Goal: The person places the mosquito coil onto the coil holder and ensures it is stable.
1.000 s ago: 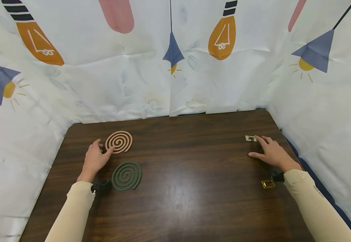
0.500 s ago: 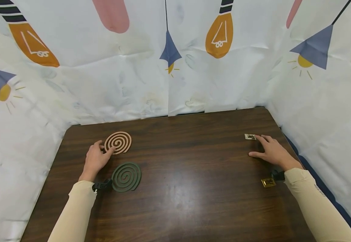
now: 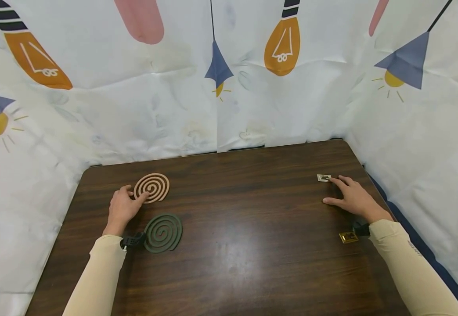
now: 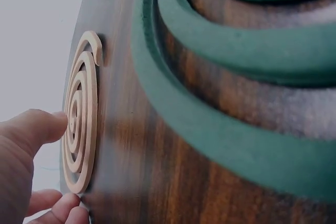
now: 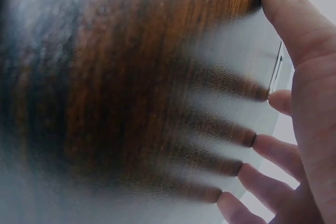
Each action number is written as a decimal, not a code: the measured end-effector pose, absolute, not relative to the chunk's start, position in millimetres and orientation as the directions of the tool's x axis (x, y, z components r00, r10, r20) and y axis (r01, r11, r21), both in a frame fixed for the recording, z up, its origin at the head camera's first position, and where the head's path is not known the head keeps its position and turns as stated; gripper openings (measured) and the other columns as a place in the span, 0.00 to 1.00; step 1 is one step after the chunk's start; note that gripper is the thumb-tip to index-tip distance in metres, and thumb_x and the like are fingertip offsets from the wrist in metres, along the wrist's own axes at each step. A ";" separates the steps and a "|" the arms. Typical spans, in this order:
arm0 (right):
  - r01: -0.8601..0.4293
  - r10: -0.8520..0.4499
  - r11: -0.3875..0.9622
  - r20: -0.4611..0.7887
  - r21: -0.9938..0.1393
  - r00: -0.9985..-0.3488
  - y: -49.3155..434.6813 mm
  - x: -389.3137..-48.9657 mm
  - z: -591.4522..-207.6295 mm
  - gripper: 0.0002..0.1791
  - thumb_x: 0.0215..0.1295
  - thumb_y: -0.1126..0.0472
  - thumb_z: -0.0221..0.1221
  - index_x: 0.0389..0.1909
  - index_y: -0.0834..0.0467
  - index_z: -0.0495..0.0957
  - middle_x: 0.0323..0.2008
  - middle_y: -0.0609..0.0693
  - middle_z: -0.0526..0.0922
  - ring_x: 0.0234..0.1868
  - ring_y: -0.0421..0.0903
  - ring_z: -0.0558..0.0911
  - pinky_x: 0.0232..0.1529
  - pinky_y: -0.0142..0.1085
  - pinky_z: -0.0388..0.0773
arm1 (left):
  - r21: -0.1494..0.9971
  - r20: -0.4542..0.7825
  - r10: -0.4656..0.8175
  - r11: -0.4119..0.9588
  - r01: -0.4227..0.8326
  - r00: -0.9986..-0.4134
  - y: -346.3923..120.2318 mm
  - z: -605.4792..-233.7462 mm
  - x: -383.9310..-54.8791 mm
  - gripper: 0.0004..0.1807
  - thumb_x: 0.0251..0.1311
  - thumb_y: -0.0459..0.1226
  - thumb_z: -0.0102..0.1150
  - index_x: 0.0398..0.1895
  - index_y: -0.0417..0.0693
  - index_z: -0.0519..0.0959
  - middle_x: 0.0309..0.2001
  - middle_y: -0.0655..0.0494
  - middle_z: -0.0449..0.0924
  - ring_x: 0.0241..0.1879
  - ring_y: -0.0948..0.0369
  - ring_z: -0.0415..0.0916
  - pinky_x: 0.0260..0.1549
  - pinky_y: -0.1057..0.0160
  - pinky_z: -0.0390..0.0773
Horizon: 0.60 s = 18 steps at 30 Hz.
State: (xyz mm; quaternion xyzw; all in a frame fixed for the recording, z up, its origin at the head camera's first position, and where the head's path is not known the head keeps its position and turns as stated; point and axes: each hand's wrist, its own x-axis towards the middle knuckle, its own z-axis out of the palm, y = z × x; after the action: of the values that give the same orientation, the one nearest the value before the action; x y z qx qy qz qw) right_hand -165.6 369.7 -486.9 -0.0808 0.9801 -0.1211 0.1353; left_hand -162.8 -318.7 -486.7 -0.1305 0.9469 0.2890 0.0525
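A tan mosquito coil point(image 3: 160, 188) lies flat at the far left of the table. My left hand point(image 3: 121, 210) is at its left side, with the thumb over its rings and the other fingertips by the rim. A green mosquito coil point(image 3: 163, 232) lies nearer, beside the left wrist; the left wrist view shows it large. Far right, my right hand point(image 3: 354, 199) rests its spread fingertips on the table. Its index finger touches the near edge of a small flat silvery plate point(image 3: 322, 177) with a dark mark. A similar gold-coloured plate point(image 3: 348, 237) lies beside the right wrist.
Brown wood-grain table point(image 3: 244, 219) spans between both arms. White cloth point(image 3: 165, 105) printed with lamps and bulbs hangs behind and along both sides. Black bands circle both wrists.
Relative to the tan coil, my left fingers have come slightly closer to its rim. The right hand keeps its place at the silvery plate. The head view has shifted a little.
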 end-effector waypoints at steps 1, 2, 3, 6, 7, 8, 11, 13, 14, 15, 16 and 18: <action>-0.126 -0.191 0.958 -0.245 -0.259 -0.951 369.9 -165.6 -487.3 0.55 0.67 0.29 0.59 0.79 0.63 0.56 0.76 0.77 0.54 0.72 0.82 0.58 0.66 0.78 0.61 | 0.531 -0.173 -0.217 0.801 -0.276 -0.961 -318.4 -486.6 -162.9 0.49 0.74 0.56 0.53 0.78 0.25 0.52 0.63 0.24 0.68 0.63 0.30 0.64 0.63 0.29 0.66; -0.124 -0.190 0.958 -0.245 -0.259 -0.951 370.0 -165.6 -487.6 0.55 0.67 0.28 0.59 0.79 0.62 0.56 0.76 0.77 0.54 0.72 0.82 0.58 0.66 0.78 0.61 | 0.527 -0.176 -0.217 0.803 -0.278 -0.960 -318.2 -486.3 -163.0 0.48 0.74 0.56 0.53 0.78 0.25 0.52 0.63 0.24 0.68 0.62 0.30 0.64 0.63 0.29 0.67; -0.124 -0.189 0.958 -0.245 -0.258 -0.951 370.2 -165.6 -487.9 0.55 0.67 0.28 0.59 0.80 0.62 0.56 0.76 0.77 0.54 0.72 0.82 0.58 0.66 0.78 0.61 | 0.522 -0.178 -0.218 0.806 -0.280 -0.960 -318.1 -486.2 -163.2 0.48 0.74 0.55 0.53 0.78 0.25 0.52 0.63 0.24 0.68 0.62 0.31 0.64 0.62 0.30 0.67; -0.120 -0.185 0.959 -0.246 -0.257 -0.951 370.0 -165.8 -488.2 0.55 0.67 0.28 0.59 0.80 0.62 0.56 0.77 0.76 0.54 0.72 0.81 0.58 0.67 0.78 0.61 | 0.510 -0.177 -0.220 0.813 -0.281 -0.959 -318.0 -486.9 -163.8 0.47 0.74 0.54 0.54 0.77 0.25 0.53 0.63 0.24 0.68 0.62 0.30 0.64 0.62 0.30 0.67; -0.120 -0.185 0.959 -0.247 -0.257 -0.951 369.8 -165.7 -488.0 0.55 0.67 0.28 0.59 0.80 0.62 0.56 0.77 0.76 0.53 0.73 0.81 0.58 0.67 0.78 0.61 | 0.506 -0.177 -0.221 0.815 -0.281 -0.959 -317.8 -487.2 -164.1 0.47 0.74 0.53 0.54 0.77 0.25 0.53 0.63 0.24 0.68 0.63 0.31 0.64 0.62 0.30 0.68; -0.118 -0.184 0.959 -0.248 -0.258 -0.951 369.7 -165.5 -487.7 0.55 0.67 0.28 0.59 0.80 0.62 0.56 0.77 0.76 0.53 0.73 0.81 0.58 0.67 0.78 0.61 | 0.504 -0.178 -0.223 0.816 -0.283 -0.958 -317.8 -487.2 -164.3 0.46 0.74 0.53 0.54 0.77 0.25 0.53 0.63 0.24 0.68 0.63 0.31 0.64 0.62 0.30 0.68; -0.117 -0.184 0.958 -0.248 -0.261 -0.951 369.0 -164.5 -486.6 0.54 0.67 0.29 0.59 0.80 0.62 0.56 0.77 0.76 0.53 0.73 0.81 0.58 0.67 0.78 0.61 | 0.503 -0.174 -0.228 0.816 -0.286 -0.958 -317.5 -487.9 -165.0 0.45 0.74 0.52 0.55 0.77 0.25 0.54 0.63 0.24 0.68 0.64 0.31 0.63 0.63 0.30 0.67; -0.116 -0.183 0.958 -0.249 -0.262 -0.951 368.8 -164.0 -486.4 0.54 0.67 0.29 0.59 0.80 0.62 0.56 0.77 0.76 0.53 0.73 0.82 0.58 0.66 0.78 0.61 | 0.502 -0.176 -0.231 0.815 -0.289 -0.957 -317.0 -487.4 -165.3 0.45 0.74 0.51 0.55 0.77 0.25 0.54 0.63 0.24 0.68 0.64 0.31 0.63 0.63 0.31 0.67; -0.115 -0.182 0.958 -0.249 -0.263 -0.951 368.9 -164.0 -486.3 0.54 0.67 0.29 0.59 0.80 0.62 0.56 0.77 0.76 0.53 0.73 0.82 0.58 0.66 0.78 0.61 | 0.503 -0.179 -0.232 0.814 -0.292 -0.956 -317.0 -487.1 -165.5 0.45 0.73 0.51 0.56 0.77 0.25 0.54 0.63 0.24 0.69 0.64 0.31 0.63 0.63 0.30 0.67; -0.115 -0.182 0.958 -0.249 -0.262 -0.951 368.8 -163.9 -486.4 0.54 0.67 0.29 0.59 0.80 0.61 0.56 0.77 0.76 0.53 0.73 0.82 0.58 0.66 0.78 0.61 | 0.503 -0.183 -0.232 0.812 -0.294 -0.955 -317.0 -487.0 -165.9 0.45 0.73 0.50 0.56 0.77 0.25 0.54 0.63 0.24 0.69 0.64 0.31 0.63 0.63 0.30 0.67; -0.115 -0.182 0.958 -0.249 -0.261 -0.951 368.8 -164.0 -486.5 0.54 0.67 0.29 0.59 0.80 0.61 0.56 0.77 0.76 0.53 0.73 0.82 0.58 0.66 0.78 0.61 | 0.504 -0.187 -0.231 0.812 -0.295 -0.955 -317.0 -486.7 -166.2 0.45 0.73 0.50 0.56 0.77 0.25 0.54 0.63 0.24 0.69 0.64 0.31 0.63 0.64 0.30 0.67; -0.115 -0.181 0.959 -0.250 -0.259 -0.951 368.8 -164.3 -486.9 0.54 0.67 0.29 0.59 0.80 0.61 0.56 0.77 0.76 0.53 0.73 0.82 0.58 0.67 0.78 0.61 | 0.506 -0.194 -0.231 0.809 -0.299 -0.953 -317.0 -486.4 -167.0 0.45 0.73 0.50 0.57 0.77 0.25 0.54 0.63 0.24 0.69 0.65 0.30 0.63 0.64 0.30 0.67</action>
State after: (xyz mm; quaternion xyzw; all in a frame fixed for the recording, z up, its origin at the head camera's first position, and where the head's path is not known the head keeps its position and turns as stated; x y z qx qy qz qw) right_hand -164.3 368.8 -486.9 -0.0756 0.9802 -0.1214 0.1368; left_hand -167.0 -317.0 -486.4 -0.1394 0.9492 0.2754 0.0617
